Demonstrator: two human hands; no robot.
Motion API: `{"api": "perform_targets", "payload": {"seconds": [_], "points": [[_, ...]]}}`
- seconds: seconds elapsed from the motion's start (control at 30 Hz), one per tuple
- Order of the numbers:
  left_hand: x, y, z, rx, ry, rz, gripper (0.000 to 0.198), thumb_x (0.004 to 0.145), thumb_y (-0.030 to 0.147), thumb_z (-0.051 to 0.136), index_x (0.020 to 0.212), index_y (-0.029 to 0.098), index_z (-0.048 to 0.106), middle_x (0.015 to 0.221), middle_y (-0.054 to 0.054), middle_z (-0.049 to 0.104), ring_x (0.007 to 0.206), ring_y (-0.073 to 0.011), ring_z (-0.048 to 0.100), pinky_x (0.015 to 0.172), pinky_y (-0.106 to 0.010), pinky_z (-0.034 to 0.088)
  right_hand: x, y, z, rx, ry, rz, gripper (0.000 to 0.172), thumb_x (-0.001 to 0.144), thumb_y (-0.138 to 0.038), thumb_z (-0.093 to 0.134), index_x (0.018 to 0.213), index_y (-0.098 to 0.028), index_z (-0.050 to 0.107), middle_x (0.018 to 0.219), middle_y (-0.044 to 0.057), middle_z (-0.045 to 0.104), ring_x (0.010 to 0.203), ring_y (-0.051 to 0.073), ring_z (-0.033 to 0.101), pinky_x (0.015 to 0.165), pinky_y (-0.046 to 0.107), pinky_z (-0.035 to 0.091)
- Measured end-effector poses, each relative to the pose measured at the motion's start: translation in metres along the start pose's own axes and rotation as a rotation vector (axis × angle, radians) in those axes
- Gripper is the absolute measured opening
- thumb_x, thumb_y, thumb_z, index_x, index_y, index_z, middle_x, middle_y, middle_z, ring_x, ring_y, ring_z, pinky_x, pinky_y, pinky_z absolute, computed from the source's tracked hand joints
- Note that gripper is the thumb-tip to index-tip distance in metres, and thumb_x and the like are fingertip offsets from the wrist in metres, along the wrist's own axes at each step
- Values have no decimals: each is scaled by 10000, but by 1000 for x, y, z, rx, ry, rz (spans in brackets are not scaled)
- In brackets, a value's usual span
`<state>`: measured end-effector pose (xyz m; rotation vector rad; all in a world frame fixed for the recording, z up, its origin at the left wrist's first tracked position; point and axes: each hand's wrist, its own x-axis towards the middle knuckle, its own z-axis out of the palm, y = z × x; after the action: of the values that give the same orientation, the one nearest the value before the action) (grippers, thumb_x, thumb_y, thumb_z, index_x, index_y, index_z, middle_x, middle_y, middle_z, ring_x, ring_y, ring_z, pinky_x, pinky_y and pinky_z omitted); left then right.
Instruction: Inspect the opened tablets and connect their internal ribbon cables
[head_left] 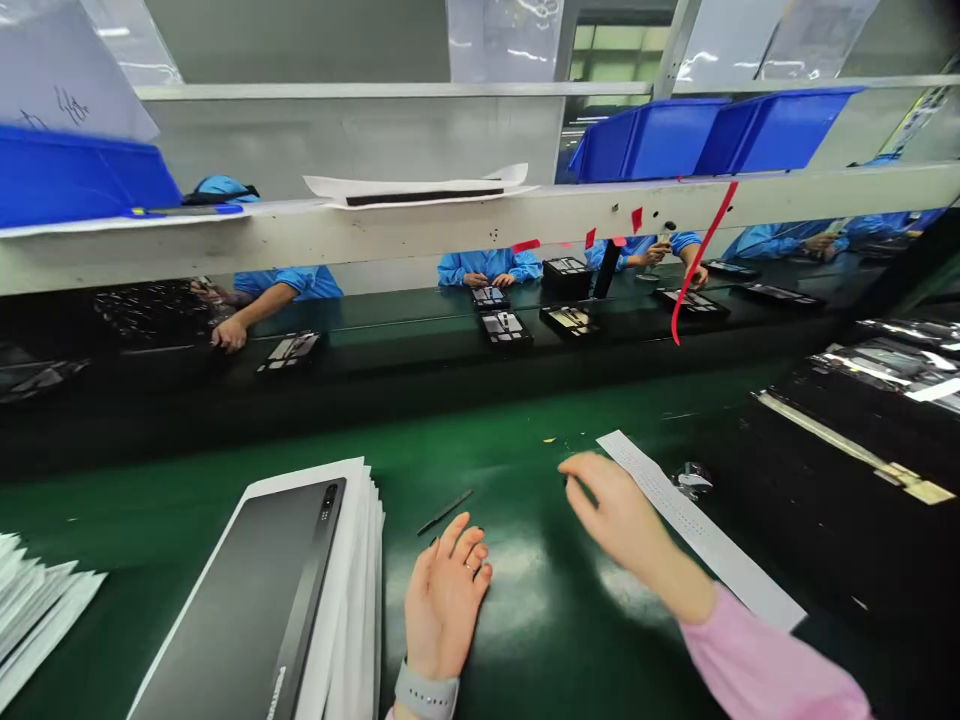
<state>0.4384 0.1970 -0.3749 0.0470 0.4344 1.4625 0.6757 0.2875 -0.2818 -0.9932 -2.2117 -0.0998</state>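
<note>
My left hand, with a grey watch band at the wrist, is held palm up over the green work surface, fingers loosely apart and holding nothing. Just beyond its fingertips lies a thin dark strip. My right hand reaches from a pink sleeve, thumb and forefinger drawn together in a pinch. A tiny dark spot shows at those fingertips, too small to name. Under and beside this wrist runs a long white paper strip with rows of small marks. To the left, a dark grey tablet-like panel rests on stacked white sheets.
More white sheets lie at far left. A small clear plastic piece and black parts occupy the right. Overhead, a white shelf carries blue bins; a red strip hangs down. People in blue work behind.
</note>
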Motion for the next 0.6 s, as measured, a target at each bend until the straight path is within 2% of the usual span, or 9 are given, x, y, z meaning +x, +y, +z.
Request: {"api": "perform_targets", "payload": {"seconds": [0.07, 0.13, 0.2, 0.27, 0.33, 0.4, 0.47, 0.6], "points": [[3, -6, -3, 121, 6, 12, 373, 914, 370, 612, 1186, 130, 701, 1060, -122, 677, 893, -197, 627, 796, -328, 522, -42, -1, 41, 30, -118, -47, 291, 943, -53, 412, 1100, -152, 636, 1069, 134, 673, 1010, 301, 638, 864, 493, 539], [3, -13, -6, 342, 25, 113, 342, 926, 381, 605, 1160, 149, 695, 1082, -127, 673, 969, -219, 627, 821, -335, 516, -64, -14, 71, 91, -232, -120, 324, 910, -23, 434, 1113, -159, 647, 1182, 142, 649, 1176, 327, 574, 999, 559, 481], [1, -18, -7, 683, 20, 320, 289, 931, 353, 613, 1153, 182, 682, 1160, -125, 661, 1106, -250, 604, 917, -367, 497, -72, -33, 89, 162, -314, -183, 353, 894, -19, 481, 1179, -158, 638, 1300, 145, 606, 1312, 341, 476, 1119, 609, 370], [-4, -22, -7, 1062, -56, 534, 264, 933, 301, 613, 1178, 217, 666, 1273, -115, 627, 1268, -278, 527, 1076, -436, 419, -76, -47, 98, 232, -364, -232, 357, 900, -43, 528, 1227, -147, 625, 1368, 151, 571, 1372, 339, 414, 1173, 616, 297], [-11, -26, -6, 1370, -164, 633, 309, 925, 243, 607, 1232, 254, 643, 1368, -97, 582, 1393, -293, 417, 1183, -500, 303, -79, -53, 102, 296, -402, -267, 375, 916, -67, 538, 1279, -139, 606, 1405, 154, 550, 1391, 328, 395, 1188, 603, 290], [-17, -30, -6, 1576, -248, 599, 383, 906, 191, 603, 1278, 285, 625, 1434, -78, 543, 1462, -294, 323, 1215, -528, 252, -83, -52, 105, 348, -424, -311, 443, 931, -57, 500, 1363, -137, 562, 1431, 148, 542, 1394, 319, 397, 1187, 600, 301], [-21, -34, -7, 1687, -283, 512, 437, 879, 160, 620, 1294, 299, 626, 1477, -66, 515, 1481, -296, 292, 1214, -530, 263, -86, -49, 106, 384, -413, -358, 516, 937, -25, 445, 1440, -125, 501, 1442, 139, 546, 1399, 315, 398, 1180, 597, 320], [-21, -35, -10, 1715, -273, 452, 448, 865, 146, 631, 1290, 284, 643, 1483, -73, 521, 1463, -293, 328, 1201, -521, 294, -86, -52, 104, 420, -337, -397, 551, 923, 11, 401, 1458, -96, 479, 1430, 150, 563, 1368, 328, 447, 1132, 578, 400]]}}
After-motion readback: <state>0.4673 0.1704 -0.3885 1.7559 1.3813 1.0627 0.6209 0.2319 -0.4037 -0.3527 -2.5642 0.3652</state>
